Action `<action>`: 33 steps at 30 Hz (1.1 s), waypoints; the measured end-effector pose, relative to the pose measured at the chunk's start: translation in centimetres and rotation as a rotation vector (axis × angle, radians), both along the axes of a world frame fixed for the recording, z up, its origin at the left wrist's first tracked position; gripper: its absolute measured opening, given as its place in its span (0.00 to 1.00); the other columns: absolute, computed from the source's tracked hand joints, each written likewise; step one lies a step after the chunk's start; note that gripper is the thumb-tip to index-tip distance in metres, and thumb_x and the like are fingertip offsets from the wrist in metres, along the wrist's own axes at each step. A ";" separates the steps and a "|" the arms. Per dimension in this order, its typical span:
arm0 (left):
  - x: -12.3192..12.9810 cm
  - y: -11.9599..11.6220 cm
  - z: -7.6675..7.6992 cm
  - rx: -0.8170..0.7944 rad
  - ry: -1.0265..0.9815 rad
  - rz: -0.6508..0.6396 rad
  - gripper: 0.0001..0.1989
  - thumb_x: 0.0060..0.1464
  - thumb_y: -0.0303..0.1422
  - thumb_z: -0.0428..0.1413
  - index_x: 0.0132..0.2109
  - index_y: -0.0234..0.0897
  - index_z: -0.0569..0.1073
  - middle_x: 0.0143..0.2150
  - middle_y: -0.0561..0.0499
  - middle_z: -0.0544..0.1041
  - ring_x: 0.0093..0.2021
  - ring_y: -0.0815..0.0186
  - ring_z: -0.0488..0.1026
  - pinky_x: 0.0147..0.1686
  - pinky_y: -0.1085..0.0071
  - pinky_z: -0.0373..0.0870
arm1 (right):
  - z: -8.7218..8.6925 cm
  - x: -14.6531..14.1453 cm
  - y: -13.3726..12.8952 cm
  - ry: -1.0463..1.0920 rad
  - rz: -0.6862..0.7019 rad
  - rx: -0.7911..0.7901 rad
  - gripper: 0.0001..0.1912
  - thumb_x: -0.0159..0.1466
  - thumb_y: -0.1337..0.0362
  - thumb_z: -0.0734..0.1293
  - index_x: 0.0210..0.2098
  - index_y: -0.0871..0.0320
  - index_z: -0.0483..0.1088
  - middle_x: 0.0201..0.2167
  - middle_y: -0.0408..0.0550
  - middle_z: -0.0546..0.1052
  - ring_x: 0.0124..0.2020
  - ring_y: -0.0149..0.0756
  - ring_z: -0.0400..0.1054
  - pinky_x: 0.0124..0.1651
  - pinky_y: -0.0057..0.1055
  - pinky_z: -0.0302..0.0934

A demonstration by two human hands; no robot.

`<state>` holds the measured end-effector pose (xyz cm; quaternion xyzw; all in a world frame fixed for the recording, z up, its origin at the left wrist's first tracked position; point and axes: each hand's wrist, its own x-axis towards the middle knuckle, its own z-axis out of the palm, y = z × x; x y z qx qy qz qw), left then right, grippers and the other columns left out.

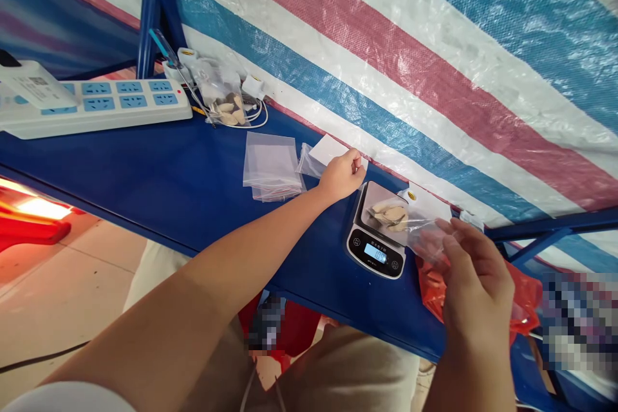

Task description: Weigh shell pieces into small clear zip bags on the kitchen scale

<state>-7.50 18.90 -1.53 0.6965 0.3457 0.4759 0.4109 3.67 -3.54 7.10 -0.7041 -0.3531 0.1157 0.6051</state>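
A small digital kitchen scale point(377, 232) sits on the blue table, its display lit. On its platform rests a clear zip bag point(416, 226) with pale beige dried slices point(390, 214) inside. My right hand point(476, 264) pinches the loose right end of this bag, beside the scale. Behind and left of the scale, my left hand point(344, 175) is closed with its fingers curled, over a white card point(329, 149). Whatever those fingers hold, if anything, is hidden. Left of that hand lies a stack of flat clear zip bags point(271, 164).
A long white power strip point(138, 103) lies at the back left. Near it are a filled clear bag point(230, 109), white adapters, a cable and a blue-handled screwdriver point(164, 45). An orange-red plastic bag point(524, 299) is at the right edge. Striped tarpaulin point(386, 77) walls the back.
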 end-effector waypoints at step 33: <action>0.1 0.2 -0.3 0.013 0.003 0.006 0.11 0.55 0.27 0.53 0.33 0.43 0.57 0.24 0.58 0.63 0.26 0.67 0.62 0.31 0.67 0.57 | -4.4 -0.4 -5.6 -0.079 -0.324 -0.139 0.26 0.60 0.47 0.76 0.50 0.59 0.76 0.35 0.49 0.81 0.30 0.38 0.75 0.38 0.36 0.70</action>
